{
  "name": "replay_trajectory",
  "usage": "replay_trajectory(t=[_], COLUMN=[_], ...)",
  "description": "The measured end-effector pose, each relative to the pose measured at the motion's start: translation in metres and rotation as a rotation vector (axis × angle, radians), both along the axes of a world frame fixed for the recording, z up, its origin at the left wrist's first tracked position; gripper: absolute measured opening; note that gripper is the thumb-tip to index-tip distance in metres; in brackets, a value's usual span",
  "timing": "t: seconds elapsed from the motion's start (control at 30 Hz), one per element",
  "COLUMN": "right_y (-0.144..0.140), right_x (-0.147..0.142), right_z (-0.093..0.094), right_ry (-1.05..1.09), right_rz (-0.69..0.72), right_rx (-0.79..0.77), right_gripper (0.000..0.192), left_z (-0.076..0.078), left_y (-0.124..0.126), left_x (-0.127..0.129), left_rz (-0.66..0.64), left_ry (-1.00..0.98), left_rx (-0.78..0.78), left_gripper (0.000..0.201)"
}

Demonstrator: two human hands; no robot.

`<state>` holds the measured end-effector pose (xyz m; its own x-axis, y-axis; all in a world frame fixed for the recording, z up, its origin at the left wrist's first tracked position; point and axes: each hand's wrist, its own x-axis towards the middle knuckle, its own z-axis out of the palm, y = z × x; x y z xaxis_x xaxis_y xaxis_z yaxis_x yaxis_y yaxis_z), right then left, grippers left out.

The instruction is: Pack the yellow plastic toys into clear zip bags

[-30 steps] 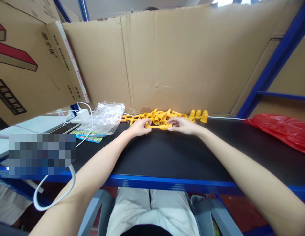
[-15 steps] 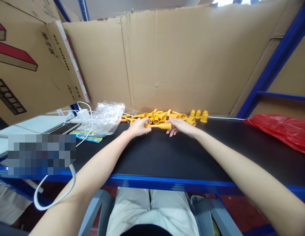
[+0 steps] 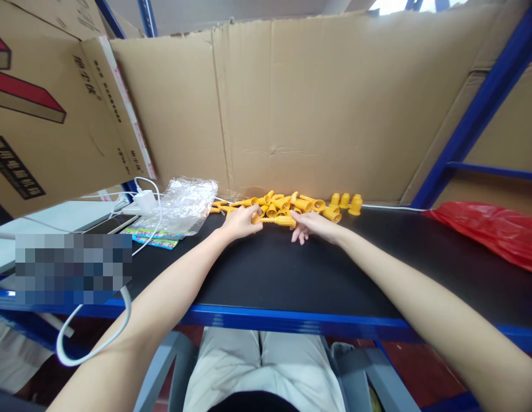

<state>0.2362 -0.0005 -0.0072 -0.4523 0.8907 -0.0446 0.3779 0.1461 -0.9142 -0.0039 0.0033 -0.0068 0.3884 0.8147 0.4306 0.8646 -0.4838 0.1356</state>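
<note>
Hands (image 3: 274,222) seemingly grip yellow part (image 3: 274,220) between them.

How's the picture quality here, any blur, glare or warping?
Head view: wide-angle warping bends the blue shelf edge and stretches the forearms; the crinkled clear plastic bag shows glare; a pixelated block masks the left; the small yellow plastic parts stay fairly sharp.

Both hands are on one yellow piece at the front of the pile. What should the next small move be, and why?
Probably lift the yellow piece toward the body, clear of the pile. The left hand grips one end, the right hand touches the other, and loose parts crowd right behind it.
</note>
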Motion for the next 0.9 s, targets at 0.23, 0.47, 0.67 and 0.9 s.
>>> replay_trajectory(t=[0.23, 0.47, 0.67, 0.9], right_y=[0.003, 0.000, 0.003, 0.009], right_x=[-0.002, 0.009, 0.006, 0.004], right_z=[-0.001, 0.001, -0.003, -0.009], right_ry=[0.023, 0.066, 0.080, 0.091], right_rz=[-0.051, 0.069, 0.069, 0.005], right_rx=[-0.063, -0.013, -0.018, 0.006], right_gripper=[0.061, 0.050, 0.033, 0.043], left_z=[-0.001, 0.002, 0.001, 0.002], left_y=[0.001, -0.002, -0.003, -0.004], left_x=[0.002, 0.003, 0.004, 0.005], left_rz=[0.036, 0.070, 0.075, 0.106], left_ry=[-0.013, 0.012, 0.024, 0.023], left_rx=[0.030, 0.014, 0.018, 0.014], left_gripper=[0.029, 0.031, 0.031, 0.032])
